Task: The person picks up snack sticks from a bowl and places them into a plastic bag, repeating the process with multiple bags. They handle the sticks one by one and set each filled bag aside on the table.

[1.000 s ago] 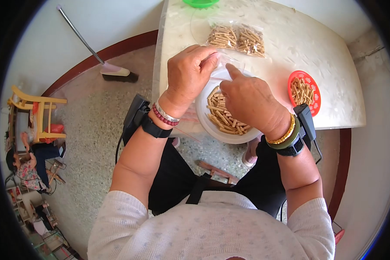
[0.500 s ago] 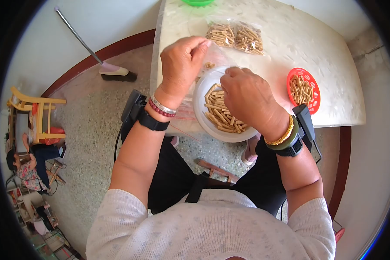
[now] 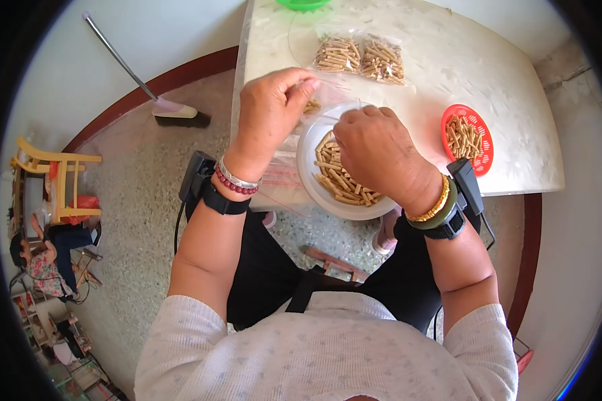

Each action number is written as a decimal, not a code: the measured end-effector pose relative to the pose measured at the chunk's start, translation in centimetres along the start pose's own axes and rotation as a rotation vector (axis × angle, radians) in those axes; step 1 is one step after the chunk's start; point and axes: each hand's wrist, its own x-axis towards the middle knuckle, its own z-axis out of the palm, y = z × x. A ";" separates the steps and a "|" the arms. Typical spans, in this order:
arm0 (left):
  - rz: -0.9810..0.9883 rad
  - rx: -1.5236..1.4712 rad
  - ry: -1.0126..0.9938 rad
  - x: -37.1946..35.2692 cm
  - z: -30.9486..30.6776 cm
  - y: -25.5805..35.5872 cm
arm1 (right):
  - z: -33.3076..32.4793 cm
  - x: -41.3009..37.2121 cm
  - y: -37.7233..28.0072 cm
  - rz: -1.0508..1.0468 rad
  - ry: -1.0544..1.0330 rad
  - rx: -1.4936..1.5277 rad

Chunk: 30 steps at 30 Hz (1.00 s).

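Note:
My left hand (image 3: 269, 113) pinches the edge of a clear plastic bag (image 3: 318, 100) and holds it up beside a white bowl (image 3: 308, 170). A few tan sticks lie inside the bag near my fingers. The bowl sits at the table's near edge and holds several tan sticks (image 3: 341, 180). My right hand (image 3: 378, 150) is over the bowl, fingers curled down among the sticks at the bag's mouth; what it grips is hidden.
Two filled bags of sticks (image 3: 361, 57) lie farther back on the white table (image 3: 502, 87). A red basket (image 3: 471, 137) with sticks sits at the right, a green dish (image 3: 308, 3) at the far edge. More empty bags (image 3: 281, 180) hang off the left edge. A broom (image 3: 154, 97) lies on the floor.
My left hand has moved left and slightly down with the bag. My right hand has dropped from the bag's seal into the bowl. A few sticks now lie in the bag.

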 end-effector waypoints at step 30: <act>0.067 -0.050 0.029 -0.7 1.4 -0.1 | -1.2 -2.2 4.2 0.352 0.118 2.105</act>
